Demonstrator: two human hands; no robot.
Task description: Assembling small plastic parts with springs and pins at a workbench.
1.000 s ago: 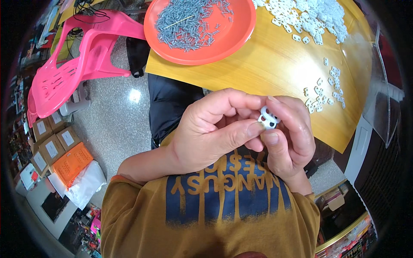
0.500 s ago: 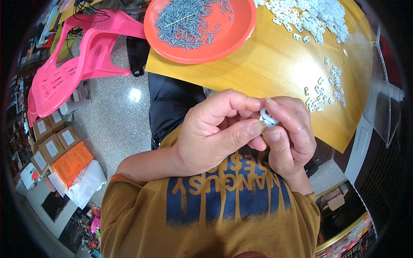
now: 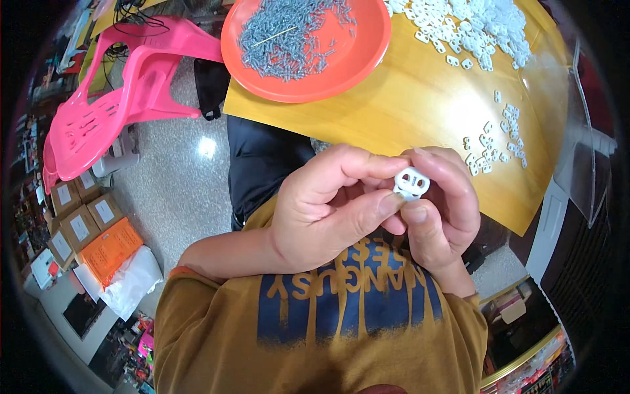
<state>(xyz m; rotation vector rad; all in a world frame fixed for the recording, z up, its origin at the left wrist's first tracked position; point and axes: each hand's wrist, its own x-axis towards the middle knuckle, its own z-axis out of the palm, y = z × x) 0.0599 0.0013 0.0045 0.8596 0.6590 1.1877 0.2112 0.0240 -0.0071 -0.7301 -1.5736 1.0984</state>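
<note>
Speckled grey floor [image 3: 177, 171] lies to the left, with a wood-grain yellow table [image 3: 420, 98] across the upper right. On the floor side stands a pink plastic chair [image 3: 131, 72] with slots in its seat. At the table's near left edge sits a round red plastic tray [image 3: 341, 62]. Below the table edge, the left hand [image 3: 328, 210] and right hand [image 3: 446, 203] meet, thumbs and index fingers nearly closed from either side on one small piece. Beyond them spread a heap of metal springs [image 3: 275, 39] in the tray, a pile of white plastic pieces [image 3: 492, 26] at the table's far side and a looser cluster of small white pieces [image 3: 514, 125] nearer. Smallest is the white two-holed cord lock [image 3: 413, 177] between the fingertips: half a second ago it showed mostly edge-on, and now its two-holed face is turned up. That suggests it is being turned while gripped; whether a spring sits inside, I cannot tell.
</note>
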